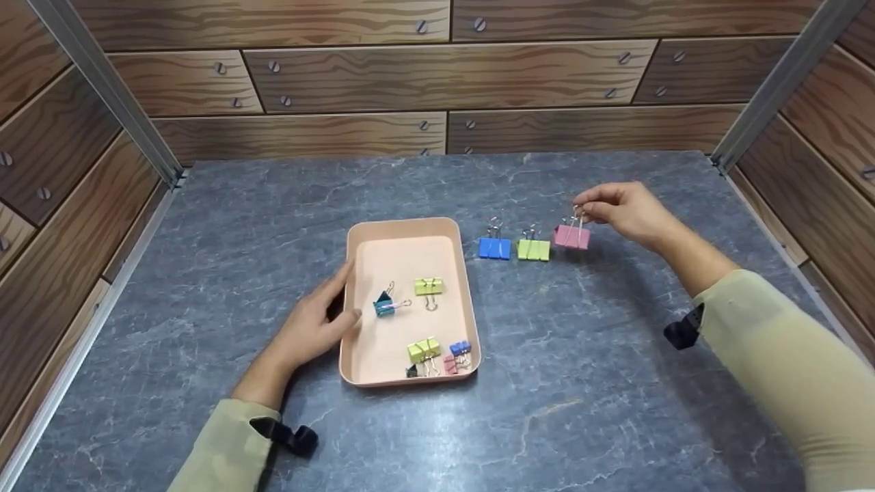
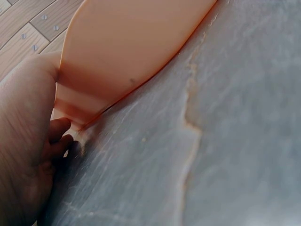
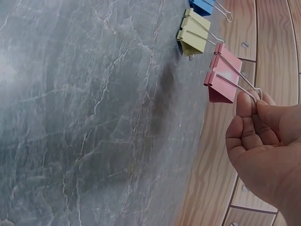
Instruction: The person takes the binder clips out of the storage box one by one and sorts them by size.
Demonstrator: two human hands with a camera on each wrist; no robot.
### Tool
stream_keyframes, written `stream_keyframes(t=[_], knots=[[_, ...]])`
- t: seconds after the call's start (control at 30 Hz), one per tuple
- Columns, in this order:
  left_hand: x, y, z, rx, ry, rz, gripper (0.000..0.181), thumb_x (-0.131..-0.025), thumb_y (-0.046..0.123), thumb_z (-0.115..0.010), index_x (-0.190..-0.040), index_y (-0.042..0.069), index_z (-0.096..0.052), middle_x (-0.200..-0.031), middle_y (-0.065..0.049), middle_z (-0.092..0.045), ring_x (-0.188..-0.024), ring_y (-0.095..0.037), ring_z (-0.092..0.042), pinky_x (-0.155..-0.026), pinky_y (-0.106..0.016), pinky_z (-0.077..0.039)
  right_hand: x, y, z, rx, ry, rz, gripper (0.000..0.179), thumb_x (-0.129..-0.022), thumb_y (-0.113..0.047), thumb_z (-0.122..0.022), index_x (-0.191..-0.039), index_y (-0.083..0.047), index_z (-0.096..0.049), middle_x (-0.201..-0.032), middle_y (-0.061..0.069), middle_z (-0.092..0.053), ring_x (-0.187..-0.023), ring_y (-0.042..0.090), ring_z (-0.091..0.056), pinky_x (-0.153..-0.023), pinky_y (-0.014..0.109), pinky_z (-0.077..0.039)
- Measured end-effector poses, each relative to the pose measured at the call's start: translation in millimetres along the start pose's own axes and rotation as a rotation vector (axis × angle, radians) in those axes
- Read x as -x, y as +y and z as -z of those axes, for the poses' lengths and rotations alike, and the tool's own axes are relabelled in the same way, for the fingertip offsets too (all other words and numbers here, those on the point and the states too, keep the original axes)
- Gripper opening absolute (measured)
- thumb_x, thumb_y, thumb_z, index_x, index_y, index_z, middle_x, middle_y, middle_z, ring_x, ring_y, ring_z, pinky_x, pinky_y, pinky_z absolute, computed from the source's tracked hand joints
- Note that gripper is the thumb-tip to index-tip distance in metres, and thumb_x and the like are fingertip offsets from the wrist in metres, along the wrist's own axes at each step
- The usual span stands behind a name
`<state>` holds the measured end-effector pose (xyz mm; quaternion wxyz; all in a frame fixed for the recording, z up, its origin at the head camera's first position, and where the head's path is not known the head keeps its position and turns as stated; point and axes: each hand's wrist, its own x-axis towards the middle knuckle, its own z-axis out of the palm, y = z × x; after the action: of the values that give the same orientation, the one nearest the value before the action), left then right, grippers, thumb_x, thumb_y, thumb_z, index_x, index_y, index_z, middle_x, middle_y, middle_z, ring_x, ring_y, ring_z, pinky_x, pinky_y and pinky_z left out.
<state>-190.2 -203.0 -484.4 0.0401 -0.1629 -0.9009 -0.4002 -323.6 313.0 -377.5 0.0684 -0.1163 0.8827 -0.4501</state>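
Right of the tray [image 1: 403,260], pinching a big pink clip [image 1: 571,238] by its handle [image 3: 235,85] with right hand [image 1: 629,213]; from the left, gripping the tray itself with left hand [image 1: 313,326].

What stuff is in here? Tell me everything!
table: 1, grey, under tray
tray: 1, peach, on table
blue clip: 1, blue, right of tray
lime clips: 3, lime, one beside blue clip, two in tray
pink clip: 1, pink, held by its handle
teal clip: 1, teal, in tray
dark clip: 1, blackish, tray's near end
tiny clips: 2, blue and pink, tray's near right corner
walls: 3, brown, back and sides
screw heads: many, grey, on walls
posts: 2, grey, back corners
sleeves: 2, pale green, both arms
wrist straps: 2, black, at cuffs
left grip: 1, bare, holding tray's left wall
right grip: 1, bare, pinching pink clip's handle
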Motion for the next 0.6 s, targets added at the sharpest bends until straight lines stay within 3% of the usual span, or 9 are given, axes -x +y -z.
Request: stream_keyframes(t=[0.23,0.6], knots=[[-0.3,0.0,0.2,-0.001,-0.01,0.014,0.083,-0.096,0.031,-0.068,-0.169,0.02,-0.03,-0.163,-0.024,-0.042,-0.148,-0.044,-0.043,-0.122,-0.058,-0.033,-2.9,8.6,-2.3,-0.022,0.003,0.003,0.029,-0.107,-0.001,-0.058,-0.129,0.015,-0.066,-0.119,0.022,-0.073,-0.091,0.003,-0.07,-0.082,0.019,-0.059],[-0.8,-0.2,-1.1,-0.004,0.012,-0.015,0.082,-0.095,0.028,-0.067,-0.169,0.018,-0.032,-0.157,-0.025,-0.05,-0.142,-0.042,-0.051,-0.118,-0.058,-0.04,-8.2,19.1,-6.4,-0.046,-0.023,-0.027,0.03,-0.108,0.002,-0.053,-0.132,0.017,-0.063,-0.124,0.03,-0.069,-0.092,0.007,-0.07,-0.083,0.02,-0.059]])
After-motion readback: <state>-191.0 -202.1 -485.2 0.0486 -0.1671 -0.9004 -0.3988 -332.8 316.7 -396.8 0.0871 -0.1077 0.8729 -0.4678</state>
